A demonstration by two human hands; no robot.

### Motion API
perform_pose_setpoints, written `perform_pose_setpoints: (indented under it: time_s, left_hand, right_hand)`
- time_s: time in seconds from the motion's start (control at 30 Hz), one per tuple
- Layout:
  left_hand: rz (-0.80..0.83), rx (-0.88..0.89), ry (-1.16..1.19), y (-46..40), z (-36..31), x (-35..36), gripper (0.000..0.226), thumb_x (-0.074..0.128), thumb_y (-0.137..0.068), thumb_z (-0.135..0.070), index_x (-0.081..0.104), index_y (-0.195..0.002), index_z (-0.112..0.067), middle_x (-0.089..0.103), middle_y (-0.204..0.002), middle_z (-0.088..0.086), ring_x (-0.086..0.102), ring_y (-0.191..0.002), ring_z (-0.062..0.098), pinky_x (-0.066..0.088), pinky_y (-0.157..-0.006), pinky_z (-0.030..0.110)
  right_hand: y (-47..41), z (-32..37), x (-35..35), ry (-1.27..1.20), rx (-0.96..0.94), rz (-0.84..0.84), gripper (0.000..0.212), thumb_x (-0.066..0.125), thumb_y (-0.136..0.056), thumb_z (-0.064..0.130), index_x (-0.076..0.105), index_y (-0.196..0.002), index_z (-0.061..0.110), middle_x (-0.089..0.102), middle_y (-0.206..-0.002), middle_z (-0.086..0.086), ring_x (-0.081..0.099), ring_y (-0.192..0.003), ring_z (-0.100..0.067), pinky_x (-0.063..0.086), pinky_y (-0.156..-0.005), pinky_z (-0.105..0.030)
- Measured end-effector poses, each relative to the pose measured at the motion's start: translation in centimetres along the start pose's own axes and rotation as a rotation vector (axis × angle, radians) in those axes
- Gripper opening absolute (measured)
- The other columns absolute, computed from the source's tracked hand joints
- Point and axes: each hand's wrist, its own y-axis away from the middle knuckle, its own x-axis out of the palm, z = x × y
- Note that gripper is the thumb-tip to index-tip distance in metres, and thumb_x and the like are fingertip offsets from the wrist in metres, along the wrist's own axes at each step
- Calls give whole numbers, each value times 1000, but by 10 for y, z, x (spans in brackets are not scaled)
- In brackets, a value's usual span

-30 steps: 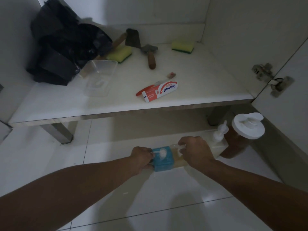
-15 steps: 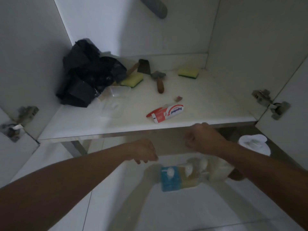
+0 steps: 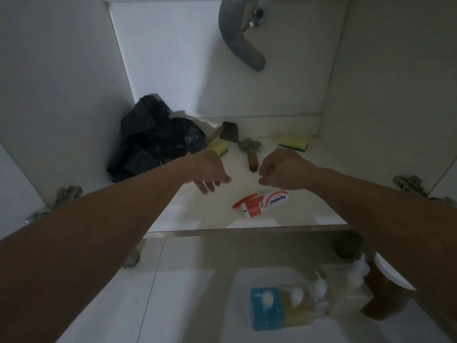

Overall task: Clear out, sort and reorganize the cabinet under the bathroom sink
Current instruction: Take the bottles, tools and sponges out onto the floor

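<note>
Both my arms reach into the open cabinet above its white shelf (image 3: 309, 214). My left hand (image 3: 210, 172) hovers over the middle of the shelf, fingers hanging loose and apart, holding nothing. My right hand (image 3: 279, 169) is curled into a loose fist just above a red and white toothpaste box (image 3: 262, 203), apart from it. Further back lie a black plastic bag (image 3: 153, 142), two yellow sponges (image 3: 218, 147) (image 3: 294, 142), a metal scraper (image 3: 230, 132) and a wooden-handled tool (image 3: 252, 154).
On the floor tiles in front stand a blue pump bottle (image 3: 265, 308), a yellowish one (image 3: 296, 308), a clear one (image 3: 346, 293) and a brown jar with a white lid (image 3: 380, 293). A grey drain pipe (image 3: 237, 33) hangs overhead. Door hinges (image 3: 64, 194) (image 3: 408, 184) flank the opening.
Both hands let go of the pump bottles on the floor and rose up into the cabinet, over the shelf. The view tilted upward, and the drain pipe now shows.
</note>
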Motion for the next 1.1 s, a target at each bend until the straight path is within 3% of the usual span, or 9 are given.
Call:
perform_pose_setpoints:
  time_s: [0.23, 0.37, 0.4, 0.5, 0.63, 0.73, 0.83, 1.0, 1.1]
  left_hand:
    - [-125, 78, -122, -35, 4, 6, 26, 69, -88, -20, 69, -102, 2, 71, -98, 20, 70, -91, 31, 59, -79, 38]
    - [-94, 158, -221, -58, 2, 32, 28, 64, -91, -21, 68, -111, -2, 67, -114, 15, 63, -107, 29, 51, -88, 34]
    - [-109, 186, -251, -63, 1, 38, 30, 63, -91, -23, 68, -114, -4, 63, -121, 11, 59, -114, 26, 47, -93, 32]
    - [-167, 270, -305, -77, 2, 52, 35, 61, -92, -28, 65, -119, -6, 52, -135, 8, 47, -126, 21, 37, -103, 27]
    - [-264, 257, -365, -95, 16, 50, 40, 60, -93, -29, 56, -129, -12, 43, -144, 6, 38, -135, 22, 30, -110, 29]
    - [-326, 222, -392, -106, 32, 33, 37, 61, -91, -25, 59, -126, -11, 47, -139, 5, 42, -131, 22, 33, -107, 28]
    - [-386, 193, -373, -117, 44, 19, 33, 65, -88, -22, 63, -120, -12, 50, -137, 4, 44, -129, 21, 35, -106, 26]
    - [-548, 220, -392, -132, 35, -12, 29, 61, -88, -15, 67, -115, -8, 59, -130, 8, 58, -113, 28, 48, -96, 33]
    - [-595, 111, -517, -145, 45, -33, 29, 51, -90, -11, 63, -116, -7, 65, -109, 14, 61, -93, 28, 45, -72, 31]
  right_hand:
    - [-39, -11, 1, 62, 92, 49, 26, 60, -91, 14, 68, -115, 7, 67, -113, -11, 65, -102, -27, 53, -90, -38]
    - [-56, -35, 10, 54, 127, 95, 16, 70, -84, 11, 73, -100, 12, 69, -99, -7, 67, -66, -15, 54, -58, -25]
    - [-57, -40, 11, 60, 124, 104, 16, 70, -83, 11, 74, -98, 12, 69, -96, -5, 68, -65, -15, 55, -57, -25]
    - [-60, -49, 15, 122, 120, 83, 19, 67, -85, 16, 76, -101, 8, 71, -103, -6, 70, -82, -24, 57, -77, -32]
    - [-67, -50, 17, 105, 125, 69, 23, 66, -87, 15, 73, -107, 5, 70, -105, -9, 66, -75, -21, 52, -66, -25]
    - [-78, -48, 24, 119, 107, 61, 28, 66, -89, 21, 71, -113, 8, 64, -122, -7, 63, -106, -23, 51, -89, -30]
    - [-95, -43, 32, 145, 94, 33, 27, 66, -88, 23, 71, -110, 7, 65, -117, -8, 62, -104, -25, 50, -93, -36]
    - [-132, -44, 48, 220, 74, -29, 22, 56, -91, 20, 68, -102, 5, 66, -101, -10, 62, -84, -26, 52, -70, -31]
    - [-157, -52, 62, 156, 125, -128, 24, 55, -91, 23, 60, -105, 5, 62, -96, -12, 49, -72, -24, 32, -51, -22]
